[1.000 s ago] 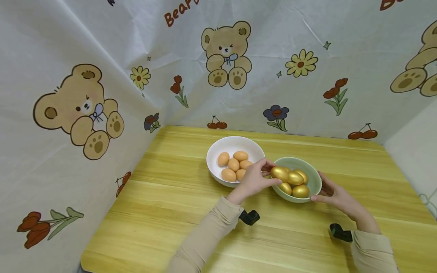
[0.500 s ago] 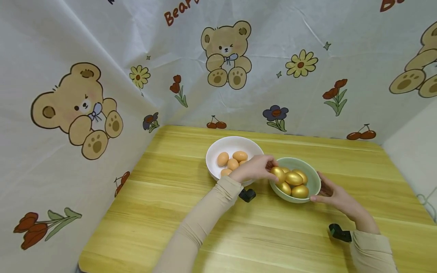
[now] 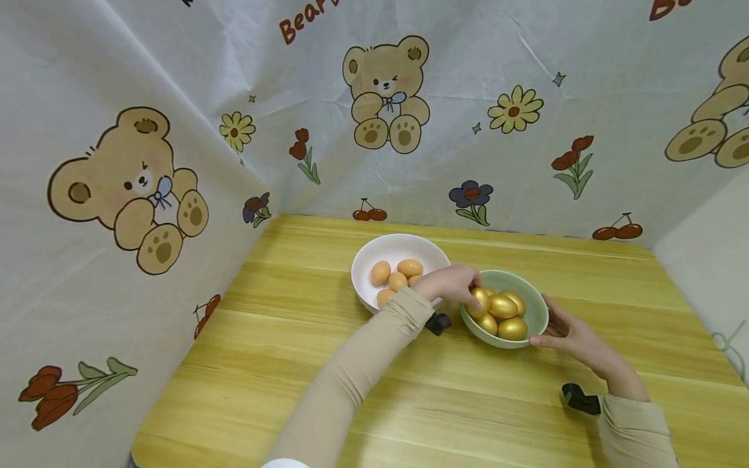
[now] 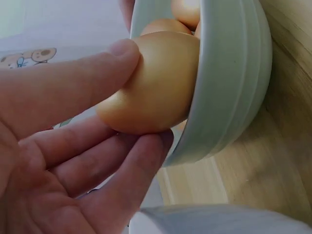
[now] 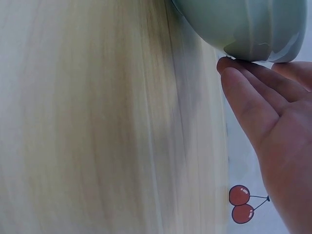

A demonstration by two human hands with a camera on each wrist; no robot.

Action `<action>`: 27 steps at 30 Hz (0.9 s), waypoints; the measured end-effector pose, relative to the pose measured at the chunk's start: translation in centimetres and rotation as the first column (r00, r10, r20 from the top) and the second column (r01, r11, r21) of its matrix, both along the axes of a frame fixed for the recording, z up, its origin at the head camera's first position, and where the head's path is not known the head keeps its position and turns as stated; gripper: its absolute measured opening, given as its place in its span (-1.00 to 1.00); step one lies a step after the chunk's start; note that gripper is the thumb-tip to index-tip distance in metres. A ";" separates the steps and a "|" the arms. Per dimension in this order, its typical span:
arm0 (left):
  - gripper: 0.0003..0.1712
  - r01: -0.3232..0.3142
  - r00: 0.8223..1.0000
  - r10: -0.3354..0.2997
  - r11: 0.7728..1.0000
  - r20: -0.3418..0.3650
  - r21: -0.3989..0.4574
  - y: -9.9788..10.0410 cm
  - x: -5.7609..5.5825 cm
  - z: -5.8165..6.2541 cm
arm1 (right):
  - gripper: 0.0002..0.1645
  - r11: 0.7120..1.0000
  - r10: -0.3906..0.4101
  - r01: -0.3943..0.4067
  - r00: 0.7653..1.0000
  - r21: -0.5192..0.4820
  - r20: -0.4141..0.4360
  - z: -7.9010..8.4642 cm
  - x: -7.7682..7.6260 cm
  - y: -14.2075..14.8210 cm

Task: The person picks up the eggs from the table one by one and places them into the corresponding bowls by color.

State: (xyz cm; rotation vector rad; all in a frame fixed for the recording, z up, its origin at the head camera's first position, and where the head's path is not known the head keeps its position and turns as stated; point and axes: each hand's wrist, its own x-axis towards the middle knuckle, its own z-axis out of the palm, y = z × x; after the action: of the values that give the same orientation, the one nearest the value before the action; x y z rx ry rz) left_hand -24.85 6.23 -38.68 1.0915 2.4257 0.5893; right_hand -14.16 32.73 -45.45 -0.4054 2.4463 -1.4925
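Note:
My left hand (image 3: 453, 283) pinches a golden egg (image 3: 480, 301) between thumb and fingertips at the left rim of a pale green bowl (image 3: 534, 305). In the left wrist view the golden egg (image 4: 156, 83) is beside the bowl's rim (image 4: 207, 73), with the thumb on one side and fingertips on the other. Several more golden eggs (image 3: 512, 329) lie inside the bowl. My right hand (image 3: 576, 337) rests against the bowl's right side. Its fingers (image 5: 251, 100) look straight in the right wrist view, tips touching the outer wall of the green bowl (image 5: 243, 29).
Directly left of the green bowl stands a white bowl (image 3: 365, 257) holding several brown eggs (image 3: 380, 273); my left forearm and hand cover part of it. Both bowls stand on a wooden table (image 3: 281, 312). A printed bear cloth (image 3: 292, 78) hangs behind and at the left.
My left hand has shifted to the right and turned over the white bowl's edge, and the pinched egg sits slightly lower. The right hand and the green bowl stay nearly still.

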 end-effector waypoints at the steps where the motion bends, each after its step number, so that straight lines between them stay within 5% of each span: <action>1: -0.70 0.000 1.000 0.000 1.000 -0.003 -0.012 0.1 0.0 0.0 | 0.07 1.000 0.000 0.000 1.000 0.000 0.000 0.0 0.0 0.0; 10: -0.78 -0.035 0.999 0.033 0.997 -0.033 -0.064 0.6 0.3 0.3 | 0.07 1.000 0.005 -0.005 1.000 -0.016 0.008 -0.2 -0.2 0.1; 16: -0.55 -0.073 0.993 0.067 0.995 -0.097 -0.064 0.9 0.6 -0.1 | 0.07 1.000 0.004 -0.004 1.000 -0.010 0.006 0.0 -0.1 0.0; 27: -0.77 -0.198 0.975 0.196 0.980 -0.106 -0.006 1.4 0.9 -0.8 | 0.08 1.000 -0.009 0.009 1.000 -0.004 0.008 -0.3 0.1 0.1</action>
State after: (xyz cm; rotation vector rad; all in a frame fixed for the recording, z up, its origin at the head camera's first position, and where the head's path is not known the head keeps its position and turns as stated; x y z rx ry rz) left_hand -23.93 7.64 -39.43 0.9017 2.6463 0.5857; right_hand -14.10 32.83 -45.74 -0.3896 2.4426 -1.5003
